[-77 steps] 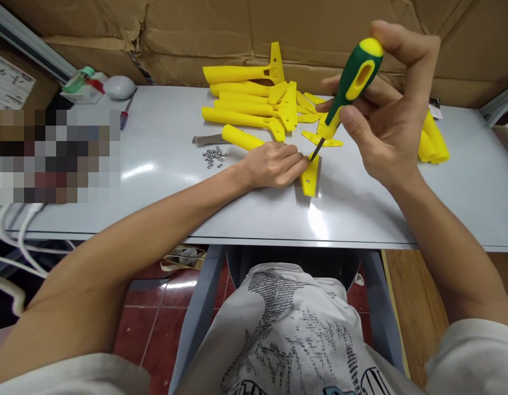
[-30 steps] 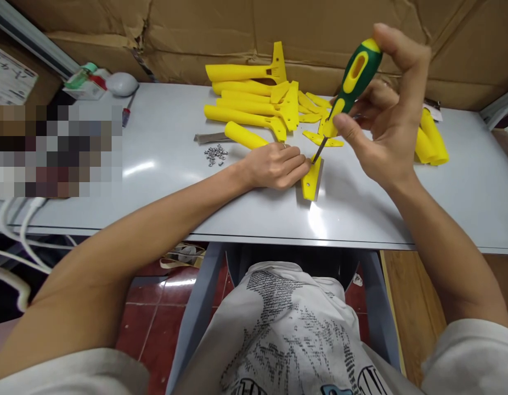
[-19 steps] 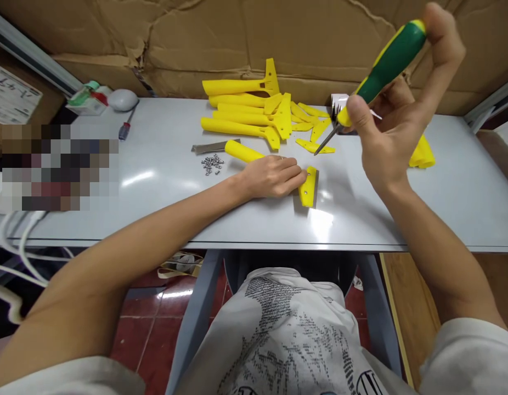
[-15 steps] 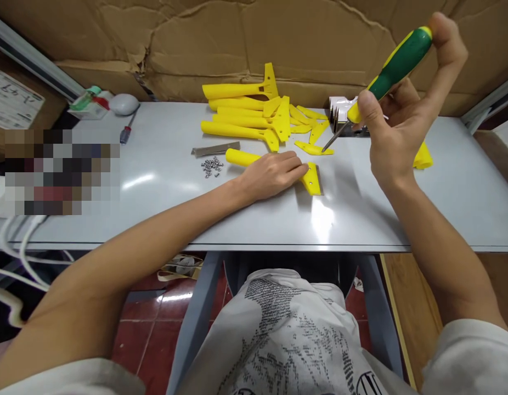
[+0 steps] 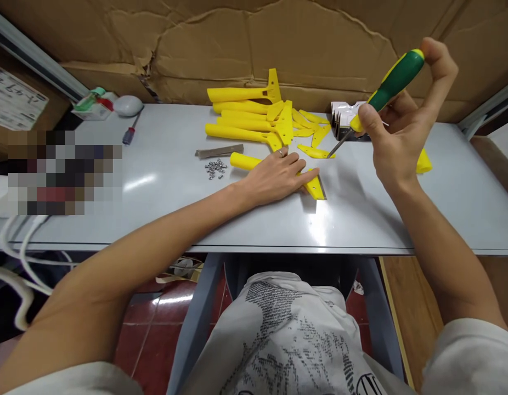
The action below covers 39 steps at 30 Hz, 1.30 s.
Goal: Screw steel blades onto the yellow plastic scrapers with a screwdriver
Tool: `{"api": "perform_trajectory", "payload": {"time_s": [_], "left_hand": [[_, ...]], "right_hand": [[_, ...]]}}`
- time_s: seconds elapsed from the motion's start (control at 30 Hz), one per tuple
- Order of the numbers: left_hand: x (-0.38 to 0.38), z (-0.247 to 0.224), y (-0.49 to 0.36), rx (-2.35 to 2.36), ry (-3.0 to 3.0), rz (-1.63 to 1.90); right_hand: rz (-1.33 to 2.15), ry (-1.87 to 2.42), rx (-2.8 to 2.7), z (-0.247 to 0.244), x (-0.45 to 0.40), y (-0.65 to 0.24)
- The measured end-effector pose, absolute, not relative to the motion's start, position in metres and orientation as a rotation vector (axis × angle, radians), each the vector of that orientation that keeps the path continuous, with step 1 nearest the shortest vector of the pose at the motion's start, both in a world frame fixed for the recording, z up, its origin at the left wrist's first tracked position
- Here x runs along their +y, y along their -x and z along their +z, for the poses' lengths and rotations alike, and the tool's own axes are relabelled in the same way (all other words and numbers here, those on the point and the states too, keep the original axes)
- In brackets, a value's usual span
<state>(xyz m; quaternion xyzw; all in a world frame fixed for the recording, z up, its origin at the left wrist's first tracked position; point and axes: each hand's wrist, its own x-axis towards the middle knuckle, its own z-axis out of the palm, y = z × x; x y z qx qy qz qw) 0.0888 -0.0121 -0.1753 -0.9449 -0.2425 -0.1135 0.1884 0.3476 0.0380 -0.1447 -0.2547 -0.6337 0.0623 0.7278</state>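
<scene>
My left hand lies over a yellow scraper on the table, its fingers wrapped round the handle and the index finger resting on the head. In my right hand is a green and yellow screwdriver, tilted, its tip pointing down to the left near a loose yellow piece. Several yellow scraper handles lie behind my left hand, with more loose yellow pieces beside them. Small screws are heaped left of the held scraper, just below some flat metal strips.
White and dark blade-like parts stand at the back of the table. Another yellow item lies beyond my right wrist. A small screwdriver and a white rounded object are at the left. Cardboard covers the back.
My left hand's fingers have lifted and spread slightly, with the index finger now extended over the scraper head. My right hand and the screwdriver sit slightly lower in view.
</scene>
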Motion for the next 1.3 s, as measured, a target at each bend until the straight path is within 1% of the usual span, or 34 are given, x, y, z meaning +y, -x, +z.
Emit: {"api": "perform_trajectory", "payload": {"time_s": [0.13,0.3,0.4,0.5,0.67,0.8,0.93,1.2,1.3], "left_hand": [[-0.009,-0.18,-0.089,-0.718,2.701,-0.304],[-0.006,-0.183,-0.088,-0.721,2.792,-0.309],[-0.007,-0.18,-0.087,-0.782,2.852,-0.393],[-0.008,-0.172,-0.083,-0.873,2.94,-0.493],[-0.002,-0.166,-0.076,-0.909,3.108,-0.64],[0.001,-0.168,-0.076,-0.84,3.167,-0.717],[-0.001,-0.167,-0.077,-0.847,3.187,-0.721],[-0.001,-0.166,-0.077,-0.87,3.195,-0.726],[-0.001,-0.166,-0.078,-0.863,3.193,-0.73]], "right_hand": [[0.132,0.612,-1.407,-0.144,0.039,-0.353],[0.307,0.615,-1.449,-0.147,0.039,-0.36],[0.352,0.565,-1.488,-0.151,0.043,-0.365],[0.259,0.511,-1.49,-0.16,0.052,-0.369],[0.285,0.621,-1.603,-0.172,0.048,-0.368],[0.358,0.67,-1.679,-0.17,0.026,-0.362],[0.409,0.712,-1.707,-0.165,0.013,-0.359],[0.423,0.611,-1.744,-0.168,0.022,-0.363],[0.431,0.651,-1.768,-0.164,0.017,-0.364]]}}
